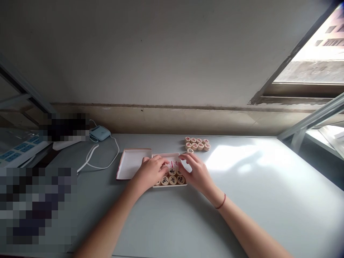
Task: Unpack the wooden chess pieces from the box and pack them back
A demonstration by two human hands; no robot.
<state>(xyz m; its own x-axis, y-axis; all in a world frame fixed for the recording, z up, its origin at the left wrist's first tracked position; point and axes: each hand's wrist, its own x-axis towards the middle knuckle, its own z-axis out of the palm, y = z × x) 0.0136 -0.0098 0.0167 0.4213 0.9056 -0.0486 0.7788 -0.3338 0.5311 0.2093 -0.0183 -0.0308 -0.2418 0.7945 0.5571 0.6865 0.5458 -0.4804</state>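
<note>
Wooden Chinese chess pieces (172, 180) with dark characters lie in rows in a shallow white box (170, 186) on the desk. Behind the front rows, something clear with red marks (172, 164), perhaps plastic wrap, shows in the box. My left hand (153, 170) reaches over the box's left side, thumb and forefinger apart, covering some pieces. At the right edge curves my right hand (195, 170), its thumb and forefinger spread with a gap between them. Left of the box lies its white-lined lid (135, 163), inside up. Behind my right hand stand more chess pieces (195, 146) in rows, mostly red-marked.
The grey desk (242, 215) runs up to the wall, with bright window light on its right. At the left are a light-blue device (100, 133), a white cable (114, 157) and a power strip (23, 150). Metal frames stand at both sides.
</note>
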